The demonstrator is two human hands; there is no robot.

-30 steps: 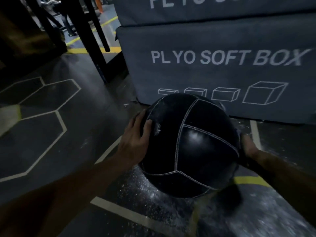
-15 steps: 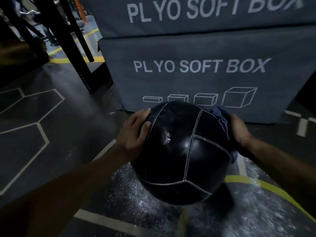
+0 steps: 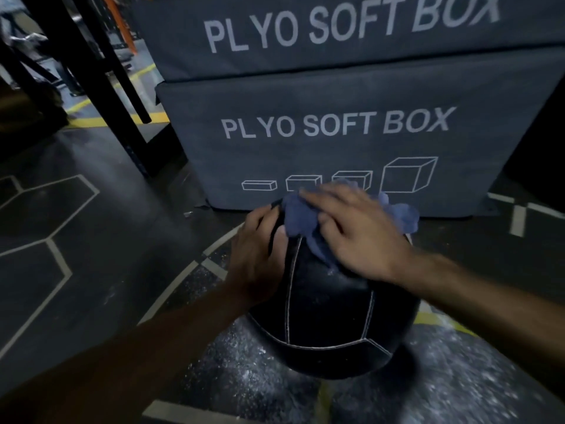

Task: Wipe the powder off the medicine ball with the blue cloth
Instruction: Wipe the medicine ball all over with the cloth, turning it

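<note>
The right hand (image 3: 360, 231) lies flat, fingers straight, its grip pressing the blue cloth (image 3: 301, 220) onto the top of the medicine ball (image 3: 330, 316); the left hand (image 3: 256, 255) cups the ball's left side, fingers spread. The ball sits on the powder-dusted floor (image 3: 244, 371) before stacked plyo boxes (image 3: 336, 127); half a second ago the cloth was at the ball's right side.
</note>
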